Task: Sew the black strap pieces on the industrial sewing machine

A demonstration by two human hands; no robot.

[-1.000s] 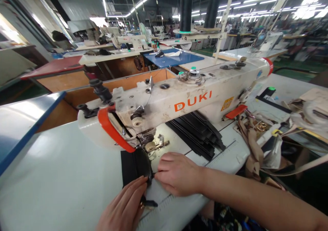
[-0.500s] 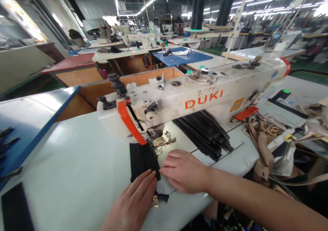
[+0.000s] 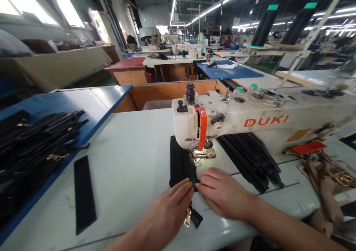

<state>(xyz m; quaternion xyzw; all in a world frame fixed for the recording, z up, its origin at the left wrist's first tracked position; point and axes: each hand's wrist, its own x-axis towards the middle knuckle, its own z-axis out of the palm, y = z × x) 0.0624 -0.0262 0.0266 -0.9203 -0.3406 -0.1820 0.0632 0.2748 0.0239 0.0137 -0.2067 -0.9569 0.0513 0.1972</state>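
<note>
A black fabric strip with a zipper lies under the needle area of a white sewing machine. My left hand presses its closed fingertips on the strip's near end. Close to the strip's right edge, my right hand is curled with thumb and fingers pinched on the fabric, almost touching the left fingertips. A gold zipper pull and a short black tail stick out below the left fingers. The underside of both hands is hidden.
A stack of black strips lies right of the needle, under the machine arm. One loose black strip is on the left of the white tabletop. Zippered black pieces pile on a blue table. Tan straps lie at right.
The view has swung left, so the machine and hands appear farther right and the black pile now shows. Both hands stay on the zippered strip near the needle.
</note>
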